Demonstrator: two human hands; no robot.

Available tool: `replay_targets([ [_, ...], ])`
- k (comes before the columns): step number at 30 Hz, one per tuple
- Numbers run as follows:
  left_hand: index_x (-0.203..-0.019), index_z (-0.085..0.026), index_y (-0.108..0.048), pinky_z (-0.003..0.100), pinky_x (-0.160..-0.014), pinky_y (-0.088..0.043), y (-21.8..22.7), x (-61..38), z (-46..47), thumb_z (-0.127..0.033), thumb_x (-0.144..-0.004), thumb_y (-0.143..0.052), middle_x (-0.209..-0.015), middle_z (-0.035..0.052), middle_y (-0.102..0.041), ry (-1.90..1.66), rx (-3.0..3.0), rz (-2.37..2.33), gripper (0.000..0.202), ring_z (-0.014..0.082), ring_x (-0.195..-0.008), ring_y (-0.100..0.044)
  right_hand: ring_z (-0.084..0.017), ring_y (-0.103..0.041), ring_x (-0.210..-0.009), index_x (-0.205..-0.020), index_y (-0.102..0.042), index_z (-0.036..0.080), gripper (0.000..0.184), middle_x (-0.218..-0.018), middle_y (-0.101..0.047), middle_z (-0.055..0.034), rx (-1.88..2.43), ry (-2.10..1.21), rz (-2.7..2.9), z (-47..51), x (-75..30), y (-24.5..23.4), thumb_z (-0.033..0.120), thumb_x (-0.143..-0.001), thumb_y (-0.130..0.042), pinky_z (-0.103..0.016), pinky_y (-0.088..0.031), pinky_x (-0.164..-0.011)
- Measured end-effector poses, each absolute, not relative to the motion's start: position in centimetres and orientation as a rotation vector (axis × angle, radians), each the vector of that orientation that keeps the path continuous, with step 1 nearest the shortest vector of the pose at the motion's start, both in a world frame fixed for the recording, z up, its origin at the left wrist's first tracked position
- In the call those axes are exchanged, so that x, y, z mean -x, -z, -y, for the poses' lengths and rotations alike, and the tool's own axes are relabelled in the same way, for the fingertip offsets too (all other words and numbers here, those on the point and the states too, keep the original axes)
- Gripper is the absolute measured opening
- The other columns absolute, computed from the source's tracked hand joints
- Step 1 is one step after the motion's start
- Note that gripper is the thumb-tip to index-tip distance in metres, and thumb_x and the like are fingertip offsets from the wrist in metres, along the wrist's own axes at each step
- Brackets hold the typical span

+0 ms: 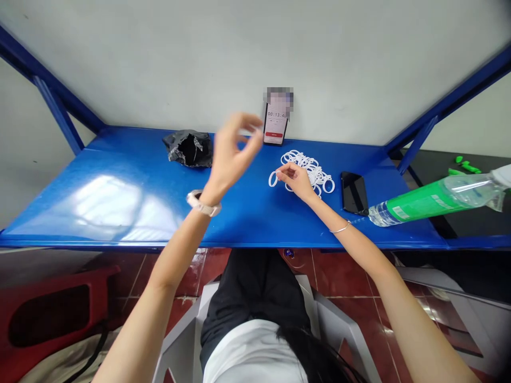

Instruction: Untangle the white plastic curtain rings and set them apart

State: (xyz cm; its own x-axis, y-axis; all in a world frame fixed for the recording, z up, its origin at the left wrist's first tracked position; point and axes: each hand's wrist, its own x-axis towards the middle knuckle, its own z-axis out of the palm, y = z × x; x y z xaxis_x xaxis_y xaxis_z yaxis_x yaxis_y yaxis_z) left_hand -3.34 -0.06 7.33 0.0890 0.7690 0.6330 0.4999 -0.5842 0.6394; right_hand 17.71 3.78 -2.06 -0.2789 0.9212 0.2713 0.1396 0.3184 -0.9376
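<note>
My right hand [297, 180] pinches a white ring [272, 179] between thumb and fingertips, just above the blue table. Right behind and under that hand lies a pile of similar white rings [314, 171], overlapping one another. My left hand [235, 149] is raised over the table in front of the propped phone, with a pale watch on its wrist. Motion blurs its curled fingers, so whether they hold anything cannot be made out. Left of this hand, a crumpled dark plastic bag [188, 149] lies with its mouth facing me.
A phone [275, 125] showing a running timer leans on the wall. Another dark phone [354, 192] lies right of the rings. A green-labelled bottle [431, 199] lies near the blue table's [131, 207] right edge. Blue metal braces [59, 114] flank both sides.
</note>
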Motion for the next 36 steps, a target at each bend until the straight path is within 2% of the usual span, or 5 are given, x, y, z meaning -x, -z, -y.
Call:
replay_targets([
  [5, -0.131, -0.014, -0.053, 0.025, -0.073, -0.052, -2.0, 0.2, -3.5, -0.042, -0.079, -0.077, -0.113, 0.0108, -0.069, -0.878, -2.163, -1.065, 0.064, 0.0181, -0.091, -0.067, -0.016, -0.062, -0.068, -0.078, -0.063, 0.022, 0.044, -0.07, -0.063, 0.0015, 0.957, -1.128, 1.477, -4.0, -18.1, 2.2, 0.063, -0.069, -0.079, -0.033, -0.053, -0.072],
  [13, -0.106, -0.012, -0.067, 0.022, -0.059, -0.038, 0.4, 0.1, -3.3, -0.041, -0.085, -0.063, -0.068, -0.0018, -0.062, -0.776, -2.114, -1.034, 0.036, 0.0102, -0.056, -0.053, -0.016, -0.062, -0.071, -0.081, -0.063, 0.022, 0.042, -0.077, -0.065, -0.0002, 0.99, -1.043, 1.554, -3.7, -17.8, 2.6, 0.063, -0.075, -0.073, -0.033, -0.053, -0.073],
  [22, -0.105, -0.012, -0.065, 0.022, -0.059, -0.04, 1.7, 0.2, -4.0, -0.041, -0.082, -0.065, -0.073, -0.0019, -0.063, -0.902, -1.914, -1.15, 0.038, 0.0094, -0.059, -0.053, -0.025, -0.061, -0.105, -0.098, -0.064, 0.023, 0.015, -0.106, -0.067, -0.0081, 1.044, -0.416, 1.852, -1.1, -16.6, 0.6, 0.034, -0.093, -0.055, -0.042, -0.051, -0.091],
  [27, -0.105, -0.015, -0.062, 0.022, -0.061, -0.044, 2.1, -0.6, -5.4, -0.041, -0.082, -0.069, -0.081, 0.0005, -0.067, -1.116, -1.709, -1.293, 0.035, 0.0105, -0.062, -0.058, -0.019, -0.066, -0.077, -0.085, -0.061, 0.022, 0.014, -0.083, -0.069, -0.0014, 0.996, -1.066, 1.835, 2.6, -12.3, 0.4, 0.035, -0.09, -0.057, -0.034, -0.053, -0.073],
  [36, -0.122, -0.016, -0.059, 0.029, -0.08, -0.051, 1.7, -1.5, -5.2, -0.035, -0.086, -0.07, -0.105, 0.0068, -0.07, -1.061, -2.049, -1.332, 0.042, 0.0179, -0.088, -0.065, -0.016, -0.061, -0.083, -0.086, -0.04, 0.025, 0.039, -0.086, -0.057, 0.0031, 1.035, -1.467, 1.356, 4.8, -9.5, 4.4, 0.047, -0.077, -0.07, -0.033, -0.049, -0.08],
])
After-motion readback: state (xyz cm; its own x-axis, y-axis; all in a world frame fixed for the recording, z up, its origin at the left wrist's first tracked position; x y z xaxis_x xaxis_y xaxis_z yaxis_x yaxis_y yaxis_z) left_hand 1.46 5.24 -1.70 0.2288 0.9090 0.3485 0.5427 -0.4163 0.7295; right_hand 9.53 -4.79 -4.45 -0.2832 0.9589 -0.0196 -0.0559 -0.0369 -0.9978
